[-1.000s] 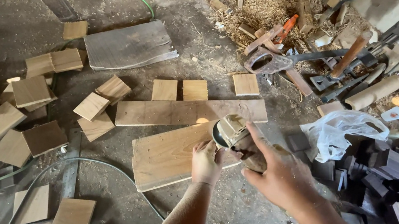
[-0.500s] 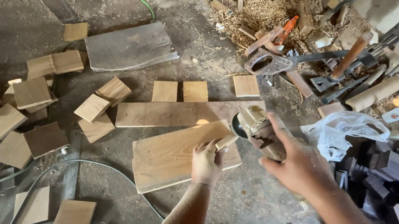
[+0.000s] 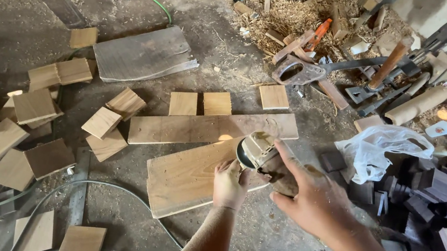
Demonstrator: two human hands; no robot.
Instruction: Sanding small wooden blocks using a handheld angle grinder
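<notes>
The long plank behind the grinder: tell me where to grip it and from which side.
Take the long plank at its left end, coming from the left. It lies flat on the floor and that end is bare, while its right end sits next to the angle grinder held by the right hand. Pinch across its narrow width, though lying flat it may need tipping up first.
</notes>
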